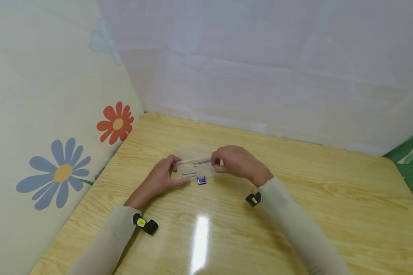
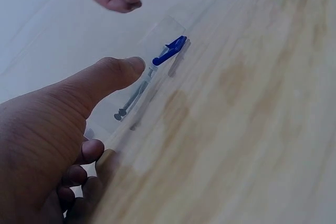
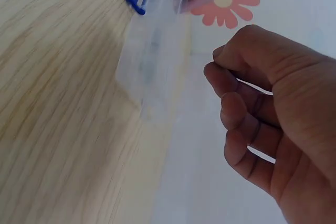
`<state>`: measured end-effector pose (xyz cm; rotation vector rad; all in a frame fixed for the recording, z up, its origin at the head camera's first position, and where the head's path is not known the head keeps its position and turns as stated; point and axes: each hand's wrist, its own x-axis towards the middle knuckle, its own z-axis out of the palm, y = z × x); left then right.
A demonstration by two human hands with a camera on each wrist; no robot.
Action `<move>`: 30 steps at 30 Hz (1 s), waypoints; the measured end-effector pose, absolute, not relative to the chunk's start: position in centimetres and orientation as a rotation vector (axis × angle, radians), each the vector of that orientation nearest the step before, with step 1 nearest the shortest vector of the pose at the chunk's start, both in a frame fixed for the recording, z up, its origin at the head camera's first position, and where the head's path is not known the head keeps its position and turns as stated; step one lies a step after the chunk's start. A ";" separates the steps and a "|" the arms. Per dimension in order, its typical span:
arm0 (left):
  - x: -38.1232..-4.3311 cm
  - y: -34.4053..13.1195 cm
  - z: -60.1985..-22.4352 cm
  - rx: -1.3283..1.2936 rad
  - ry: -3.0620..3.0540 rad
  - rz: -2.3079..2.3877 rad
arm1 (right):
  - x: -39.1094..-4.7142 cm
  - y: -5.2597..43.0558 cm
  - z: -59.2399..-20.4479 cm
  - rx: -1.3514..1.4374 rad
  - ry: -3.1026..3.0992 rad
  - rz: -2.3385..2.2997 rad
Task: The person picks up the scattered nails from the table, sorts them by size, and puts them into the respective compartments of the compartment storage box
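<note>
A clear plastic box (image 1: 186, 168) lies on the table with its see-through lid (image 1: 192, 149) folded back. Its blue latch (image 1: 201, 180) sticks out at the front edge. Several thin metal nails (image 1: 189, 174) lie inside, their flat heads showing in the left wrist view. My left hand (image 1: 161, 175) holds the box's left end, thumb along the front and fingers at the back. Over the box's right end is my right hand (image 1: 237, 162), its fingers curled and thumb tip close to the index finger. In the right wrist view nothing shows between those fingertips (image 3: 212, 72).
The wood-grain table (image 1: 316, 206) meets a pale cloth wall (image 1: 261, 76) at the back. Another cloth, printed with flowers (image 1: 62, 173), runs along the left edge. Black wrist cameras (image 1: 146, 224) sit on both sleeves.
</note>
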<state>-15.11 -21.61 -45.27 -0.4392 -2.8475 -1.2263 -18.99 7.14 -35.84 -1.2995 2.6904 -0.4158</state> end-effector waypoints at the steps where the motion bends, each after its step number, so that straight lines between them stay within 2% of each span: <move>1: -15.1 -21.6 -45.3 -0.438 -2.847 -1.226 | -18.8 7.7 -35.9 -1.294 2.700 -0.414; 18: -15.1 -21.7 -45.0 -0.435 -2.849 -1.236 | -15.9 17.5 -36.4 -1.154 2.821 -0.431; 30: -15.1 -21.6 -44.8 -0.425 -2.853 -1.246 | -13.0 21.5 -37.3 -1.012 2.889 -0.269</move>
